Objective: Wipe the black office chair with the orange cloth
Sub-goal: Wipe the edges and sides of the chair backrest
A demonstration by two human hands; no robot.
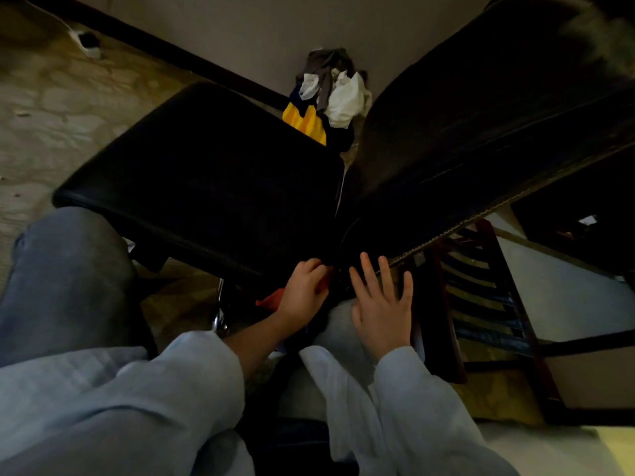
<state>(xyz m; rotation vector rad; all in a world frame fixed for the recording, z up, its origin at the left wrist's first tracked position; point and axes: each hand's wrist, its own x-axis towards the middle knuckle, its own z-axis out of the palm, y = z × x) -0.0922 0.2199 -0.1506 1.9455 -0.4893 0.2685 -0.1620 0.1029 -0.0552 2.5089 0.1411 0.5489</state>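
Observation:
The black office chair fills the middle of the head view, its seat (206, 173) to the left and its backrest (481, 125) rising to the right. My left hand (304, 290) grips the orange cloth (273, 300) at the near edge of the gap where seat and backrest meet; most of the cloth is hidden under the hand. My right hand (383, 304) lies flat with fingers spread against the lower edge of the backrest, holding nothing.
A pile of clothes (326, 97), white, grey and yellow, lies in the far corner against the wall. A dark wooden slatted chair (481, 304) stands at the right. My knee in jeans (68, 269) is at the left, on a patterned floor (51, 115).

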